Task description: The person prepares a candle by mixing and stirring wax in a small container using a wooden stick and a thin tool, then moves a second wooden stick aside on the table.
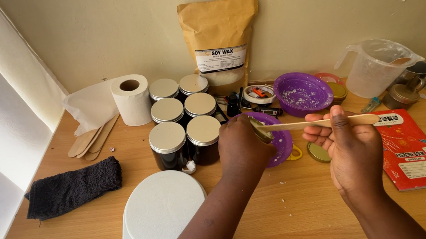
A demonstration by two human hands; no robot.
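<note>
Left hand [242, 146] is wrapped around a small purple bowl [281, 142], right hand [345, 143] pinches a flat wooden stick [319, 123] whose tip sits over that bowl. Just left of the bowl are six dark lidded jars [183, 116]; nearer the camera than those, a white scale [160, 216]. Behind the bowl: bigger purple bowl [301, 92], brown pouch [221, 42]. All on a wooden desk [301, 220].

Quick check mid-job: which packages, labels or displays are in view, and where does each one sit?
Kraft paper pouch: upright against the back wall, tan with a white label.
Red booklet: flat on the table beside the right hand, white label panel.
Kitchen scale: white, round platform, near edge; display strip mostly cut off.
</note>
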